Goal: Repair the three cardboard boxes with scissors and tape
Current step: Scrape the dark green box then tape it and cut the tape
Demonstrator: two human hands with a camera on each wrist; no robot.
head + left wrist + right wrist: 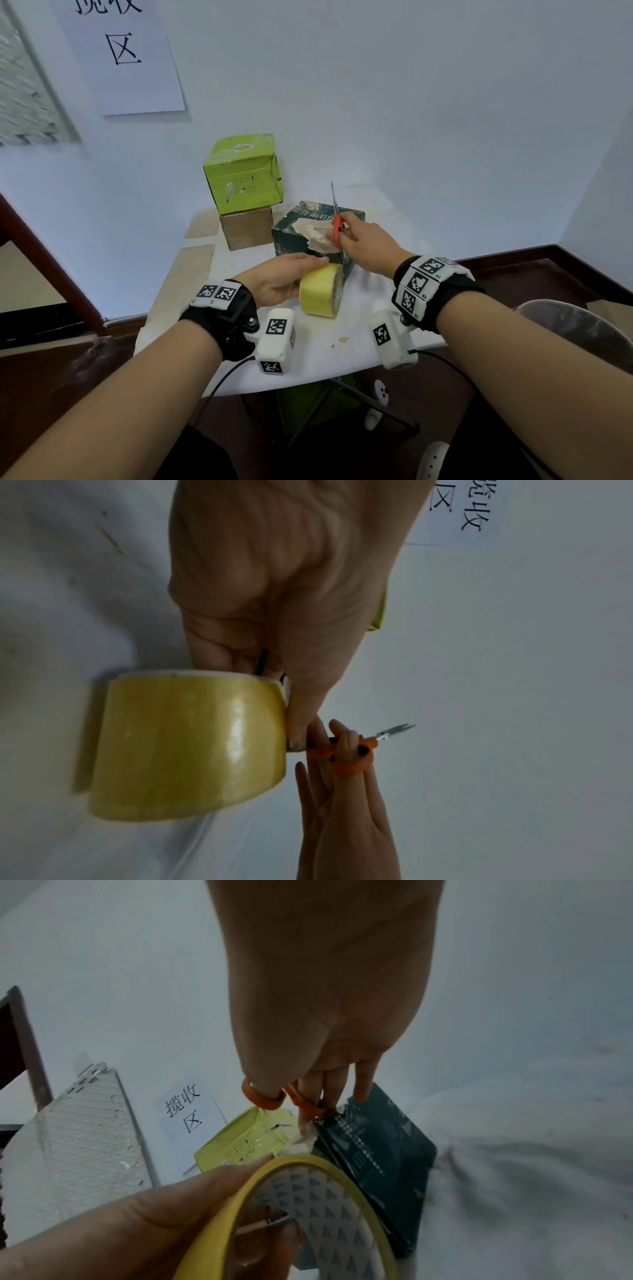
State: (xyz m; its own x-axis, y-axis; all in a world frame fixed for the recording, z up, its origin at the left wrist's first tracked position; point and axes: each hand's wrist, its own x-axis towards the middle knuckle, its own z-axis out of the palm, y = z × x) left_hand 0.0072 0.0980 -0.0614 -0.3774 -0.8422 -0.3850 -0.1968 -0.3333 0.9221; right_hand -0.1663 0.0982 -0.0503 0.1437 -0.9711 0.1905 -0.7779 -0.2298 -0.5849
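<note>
Behind both hands, left (279, 279) gripping tape (321, 293), right (368, 245) scissors (337, 219): dark box (291, 240) (torn).

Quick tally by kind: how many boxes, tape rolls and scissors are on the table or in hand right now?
Boxes: 3, namely light green box, brown box, dark green box
Tape rolls: 1, yellow tape roll
Scissors: 1, orange-handled scissors
Total: 5
</note>
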